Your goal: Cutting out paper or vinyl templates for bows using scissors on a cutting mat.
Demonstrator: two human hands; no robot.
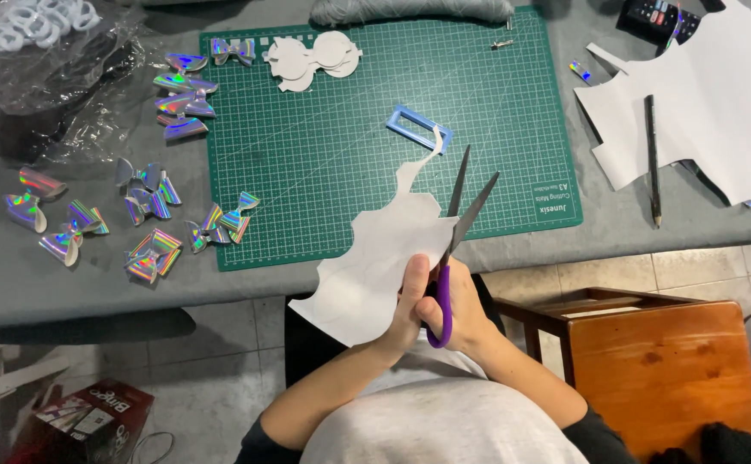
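i am cutting a shape out of a white sheet [375, 266], held in front of my body just past the near edge of the worktop [633, 215]. my left grip [405, 301] is pinching the sheet's near edge, fingers closed on the paper, while my right grip [461, 314] is wrapped through the purple handles of the scissors [465, 215], blades parted in a narrow v above the sheet's wavy right edge. by my judgement the cut is midway along the outline, and the next snip is calling for a turn of the sheet into the blades. beyond both grips is lying a green cutting mat [349, 155] with a blue rectangular frame [418, 129] and white cut-outs [315, 58]; far to the left, shiny holographic bows [148, 202]; to the right, offcut paper [719, 103] and a pencil [652, 159]. nothing is crowding the blades.
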